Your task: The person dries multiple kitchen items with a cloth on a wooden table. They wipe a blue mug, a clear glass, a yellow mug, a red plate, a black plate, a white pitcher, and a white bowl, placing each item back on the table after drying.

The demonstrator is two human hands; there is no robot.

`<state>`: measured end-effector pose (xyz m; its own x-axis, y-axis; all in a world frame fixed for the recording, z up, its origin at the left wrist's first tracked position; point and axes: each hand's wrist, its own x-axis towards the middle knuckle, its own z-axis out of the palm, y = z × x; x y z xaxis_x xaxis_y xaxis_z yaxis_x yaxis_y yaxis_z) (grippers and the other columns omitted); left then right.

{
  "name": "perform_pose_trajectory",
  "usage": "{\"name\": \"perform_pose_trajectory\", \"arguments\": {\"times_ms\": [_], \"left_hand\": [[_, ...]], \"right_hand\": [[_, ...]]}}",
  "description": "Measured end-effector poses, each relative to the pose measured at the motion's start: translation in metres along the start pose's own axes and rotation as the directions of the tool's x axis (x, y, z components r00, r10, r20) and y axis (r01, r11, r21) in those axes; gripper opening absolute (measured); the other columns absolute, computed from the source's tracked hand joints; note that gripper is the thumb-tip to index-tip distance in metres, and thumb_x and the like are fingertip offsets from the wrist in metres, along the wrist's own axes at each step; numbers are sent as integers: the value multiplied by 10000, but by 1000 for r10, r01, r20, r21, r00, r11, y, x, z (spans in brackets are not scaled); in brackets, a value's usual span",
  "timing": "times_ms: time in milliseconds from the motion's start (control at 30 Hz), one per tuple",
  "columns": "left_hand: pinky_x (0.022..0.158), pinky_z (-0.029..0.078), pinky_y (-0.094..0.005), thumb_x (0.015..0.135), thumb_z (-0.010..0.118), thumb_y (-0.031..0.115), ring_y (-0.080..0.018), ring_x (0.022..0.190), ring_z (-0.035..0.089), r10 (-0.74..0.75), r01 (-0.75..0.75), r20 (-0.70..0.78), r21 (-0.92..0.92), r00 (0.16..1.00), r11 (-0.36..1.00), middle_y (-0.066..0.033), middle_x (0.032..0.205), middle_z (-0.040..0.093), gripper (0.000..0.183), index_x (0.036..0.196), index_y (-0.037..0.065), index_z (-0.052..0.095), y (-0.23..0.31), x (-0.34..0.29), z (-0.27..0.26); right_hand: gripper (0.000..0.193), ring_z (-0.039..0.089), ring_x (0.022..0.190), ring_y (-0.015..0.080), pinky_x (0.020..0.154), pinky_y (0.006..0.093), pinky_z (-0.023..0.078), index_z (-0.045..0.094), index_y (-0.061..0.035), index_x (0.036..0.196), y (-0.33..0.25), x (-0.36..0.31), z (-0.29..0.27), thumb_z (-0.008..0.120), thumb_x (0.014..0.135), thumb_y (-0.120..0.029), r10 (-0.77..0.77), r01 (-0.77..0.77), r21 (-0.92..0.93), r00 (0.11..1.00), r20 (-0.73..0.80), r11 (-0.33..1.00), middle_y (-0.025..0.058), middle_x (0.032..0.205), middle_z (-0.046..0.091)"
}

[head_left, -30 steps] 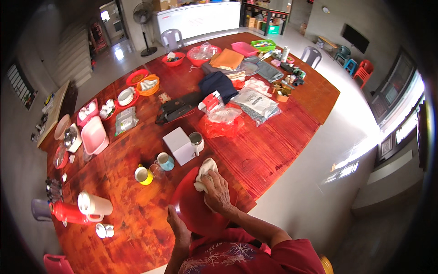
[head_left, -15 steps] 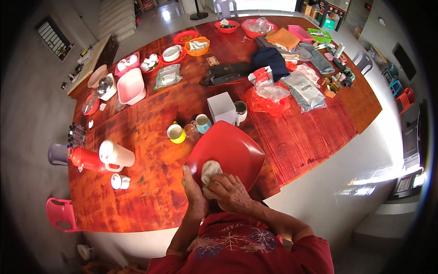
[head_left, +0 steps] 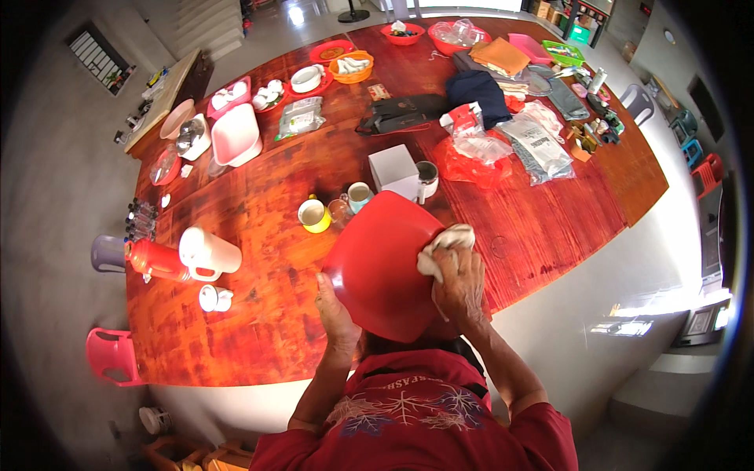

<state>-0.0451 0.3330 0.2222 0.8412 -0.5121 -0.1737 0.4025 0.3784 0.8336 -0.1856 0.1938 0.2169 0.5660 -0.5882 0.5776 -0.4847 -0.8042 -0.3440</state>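
A red square plate (head_left: 385, 271) is tilted up in front of my chest, above the near edge of the table. My left hand (head_left: 338, 312) grips its left edge, thumb on the near face and the other fingers hidden behind. Bunched in my right hand (head_left: 459, 286) is a cream cloth (head_left: 450, 245), pressed against the plate's right rim. Just beyond the plate stand a yellow mug (head_left: 315, 217), a clear glass cup (head_left: 339, 212), a light blue mug (head_left: 360, 195), a white box (head_left: 393, 171) and a white mug with a dark inside (head_left: 426, 180).
On the left of the wooden table (head_left: 275, 314) are a pale pitcher (head_left: 208, 253), a red flask (head_left: 157, 259) and a white cup (head_left: 214, 298). Farther back sit a pink tub (head_left: 238, 135), an orange basket (head_left: 351, 67), a black bag (head_left: 402, 115), and folded cloths (head_left: 475, 100).
The plate has turned and tipped up in my hands. My right hand has carried the cloth from the plate's lower left across to its right rim. My left hand still grips the left side.
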Motion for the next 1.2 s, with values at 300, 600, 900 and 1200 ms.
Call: {"name": "perform_pose_trajectory", "arguments": {"times_ms": [300,600,900,1200], "left_hand": [[972,399,-334,962,290,532,-204,1142,493,-180,198,150,-121,972,973,-94,1257,492,631,1276,6,437,0,-12,-9],[826,503,-317,915,573,293,-168,939,598,-54,54,-40,-24,998,998,-73,1079,610,374,1126,-16,562,4,-20,-4],[820,511,-344,915,574,287,-177,963,600,-51,52,-35,50,998,997,-86,1113,601,385,1162,-6,539,11,-4,-39],[762,511,-299,889,623,237,-130,856,610,-73,65,48,156,996,986,-55,980,639,286,1047,-1,618,19,-2,-26]], "right_hand": [[371,519,941,281,758,410,439,578,-154,1114,-80,2,18,596,746,-195,-390,315,425,915,100,849,96,1143,512],[539,497,977,349,834,450,410,518,-105,1203,-27,54,32,635,679,-56,-7,12,74,998,-59,997,151,1123,508],[309,610,790,279,700,350,492,572,-41,1037,56,16,-15,650,754,-138,121,-622,493,686,717,608,130,849,613],[269,569,750,117,667,261,478,582,-74,1021,51,-3,-59,681,787,-161,78,-809,545,571,817,219,23,845,606]]}}
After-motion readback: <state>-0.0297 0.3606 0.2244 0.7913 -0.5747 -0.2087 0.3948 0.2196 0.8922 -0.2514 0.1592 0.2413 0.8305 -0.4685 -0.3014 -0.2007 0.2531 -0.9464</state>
